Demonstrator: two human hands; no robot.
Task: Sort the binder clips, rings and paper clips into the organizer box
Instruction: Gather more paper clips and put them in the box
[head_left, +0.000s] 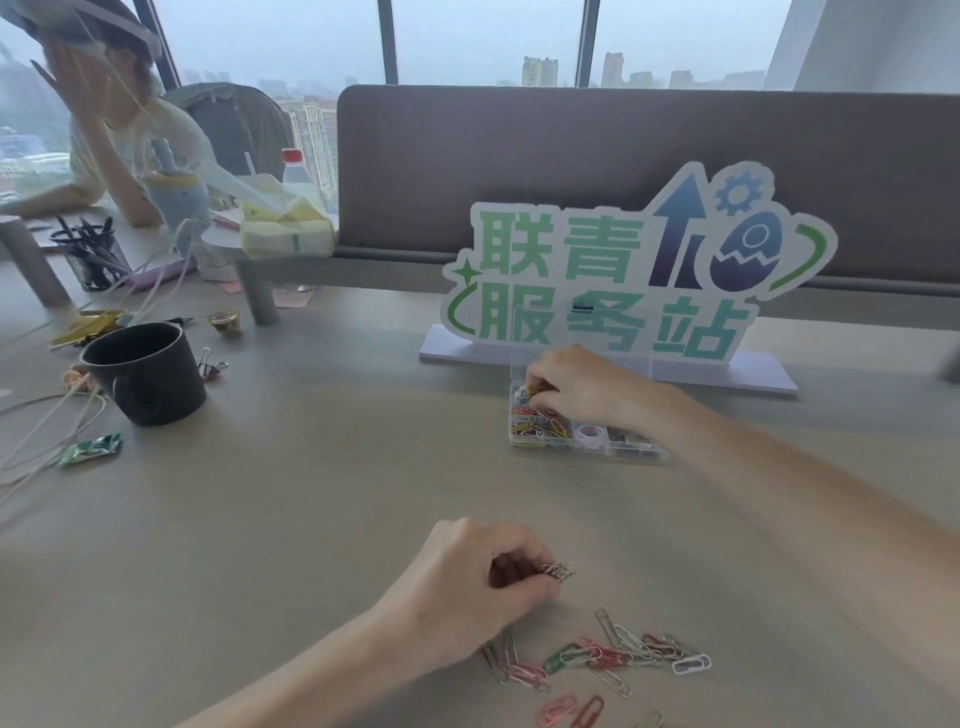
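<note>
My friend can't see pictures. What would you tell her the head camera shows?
A person's left hand pinches a bunch of paper clips above loose paper clips scattered on a desk, while the right hand reaches into a clear organizer box. A dark cup stands to the left.

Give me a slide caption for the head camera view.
Left hand pinches paper clips above a loose pile; right hand reaches into the organizer box.

One head-worn camera looks forward and down, close over the desk (311, 493).
</note>
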